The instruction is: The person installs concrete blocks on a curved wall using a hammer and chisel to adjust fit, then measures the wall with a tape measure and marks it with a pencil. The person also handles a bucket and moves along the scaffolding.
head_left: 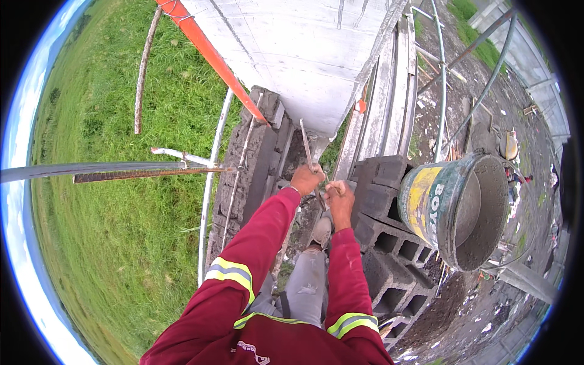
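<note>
My left hand [307, 179] is closed round a thin, slightly curved grey-brown metal rod [306, 145], which reaches up toward the white wall panel and down past my fingers. Close beside it, my right hand [339, 198] has its fingers pinched together. A thin greenish strand seems to run between the two hands, but what the right fingers grip is too small to make out. Both hands are over a narrow gap between a mortared block wall [256, 173] on the left and stacked hollow concrete blocks [389, 240] on the right. My shoe [322, 231] shows below them.
A mortar-smeared bucket [420, 204] stands on the blocks at right. Ahead rises the white panel [304, 55], with an orange beam [213, 61] slanting beside it. Rusty rebar [152, 174] and pale poles [211, 194] jut out at left. Long boards [389, 91] lean ahead right.
</note>
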The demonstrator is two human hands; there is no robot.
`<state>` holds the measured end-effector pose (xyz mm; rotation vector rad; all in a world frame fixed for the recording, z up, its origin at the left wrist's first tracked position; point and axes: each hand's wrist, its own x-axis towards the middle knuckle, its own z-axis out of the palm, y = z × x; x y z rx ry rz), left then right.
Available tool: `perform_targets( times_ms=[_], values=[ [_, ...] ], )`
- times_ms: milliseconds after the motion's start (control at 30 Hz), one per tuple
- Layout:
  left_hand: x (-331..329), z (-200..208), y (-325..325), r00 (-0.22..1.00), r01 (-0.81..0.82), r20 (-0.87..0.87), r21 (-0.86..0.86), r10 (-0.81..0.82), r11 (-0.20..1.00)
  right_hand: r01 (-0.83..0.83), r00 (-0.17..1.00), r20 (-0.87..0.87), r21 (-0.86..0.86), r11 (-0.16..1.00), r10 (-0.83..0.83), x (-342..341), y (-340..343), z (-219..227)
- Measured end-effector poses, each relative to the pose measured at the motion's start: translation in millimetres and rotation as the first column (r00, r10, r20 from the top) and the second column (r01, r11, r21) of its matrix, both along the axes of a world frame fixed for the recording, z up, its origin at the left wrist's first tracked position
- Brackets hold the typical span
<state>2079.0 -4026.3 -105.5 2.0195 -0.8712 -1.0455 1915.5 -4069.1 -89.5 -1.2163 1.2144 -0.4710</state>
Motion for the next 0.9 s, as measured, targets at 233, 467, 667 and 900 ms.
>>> perform_targets(
  times_ms=[233,467,667,900],
  values=[
    [-6,-5,-3,0.999,0.006,0.043,-0.006,-0.006,1.0,-0.108,0.99,-0.102,-0.156,0.982,0.093,-5,-14,7],
    [-11,-17,3,0.991,-0.054,-0.132,-0.152,0.034,0.987,-0.103,0.994,-0.026,0.004,0.995,0.103,-11,-22,0],
    [-6,-20,8,0.977,0.004,-0.212,-0.109,-0.027,0.994,-0.132,0.985,0.147,0.258,0.957,0.096,-24,-23,3],
    [-13,-30,-11,0.988,0.079,0.122,0.096,-0.091,0.992,-0.47,0.808,-0.586,-0.586,0.66,0.055,-9,12,16]
  ],
)
